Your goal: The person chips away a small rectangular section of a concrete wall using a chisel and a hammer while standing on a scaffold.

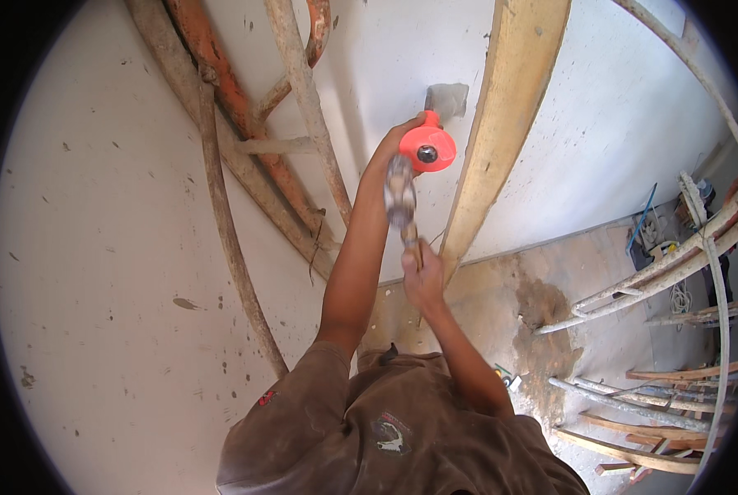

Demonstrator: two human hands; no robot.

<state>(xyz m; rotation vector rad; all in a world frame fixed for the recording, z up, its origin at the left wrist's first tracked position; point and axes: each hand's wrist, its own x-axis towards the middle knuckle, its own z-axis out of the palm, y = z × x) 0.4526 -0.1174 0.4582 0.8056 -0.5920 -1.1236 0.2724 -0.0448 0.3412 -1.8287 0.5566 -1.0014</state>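
Observation:
My left hand (408,129) grips a cold chisel by its red guarded handle (444,153). The round guard hides most of the fingers. At its centre shows the chisel's metal striking end (427,154). The blade (429,99) points to a grey square patch (451,101) in the white wall; whether it touches cannot be made out. My right hand (424,281) is closed around the wooden handle of a hammer (400,192). Motion blurs the hammer's metal head, which appears close to the guard's lower left edge.
A thick timber post (511,111) stands just right of the chisel. To the left, dirty scaffold tubes (304,93) and an orange metal bar (220,80) lean by the wall. Curved-looking scaffold frames (653,278), planks (629,448) and a wet patch (542,309) lie right.

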